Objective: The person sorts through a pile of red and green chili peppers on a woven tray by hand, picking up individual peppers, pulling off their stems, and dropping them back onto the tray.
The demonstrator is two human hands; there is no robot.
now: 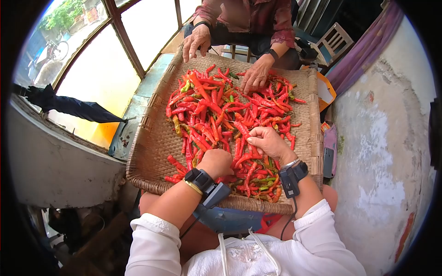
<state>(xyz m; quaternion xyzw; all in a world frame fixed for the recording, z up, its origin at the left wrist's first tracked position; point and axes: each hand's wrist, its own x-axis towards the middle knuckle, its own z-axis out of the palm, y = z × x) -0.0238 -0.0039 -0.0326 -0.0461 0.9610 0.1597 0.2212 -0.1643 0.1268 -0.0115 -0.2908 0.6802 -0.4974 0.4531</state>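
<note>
A woven basket tray (152, 133) holds a wide heap of red chili peppers (214, 108), with a few green ones among them. My left hand (216, 163) is low over the near left part of the heap, its fingers curled down and mostly hidden behind the back of the hand. To its right, my right hand (270, 142) is at the near right part of the peppers, thumb and index finger pinched together. Whatever lies between those fingertips is too small to make out. Both wrists wear black devices.
Across the tray sits another person, one hand (197, 42) at the far left rim, the other (258, 73) on the peppers. A folded umbrella (83, 108) lies by the window at left. A plastered wall (377, 161) and wooden chair (334, 42) stand at right.
</note>
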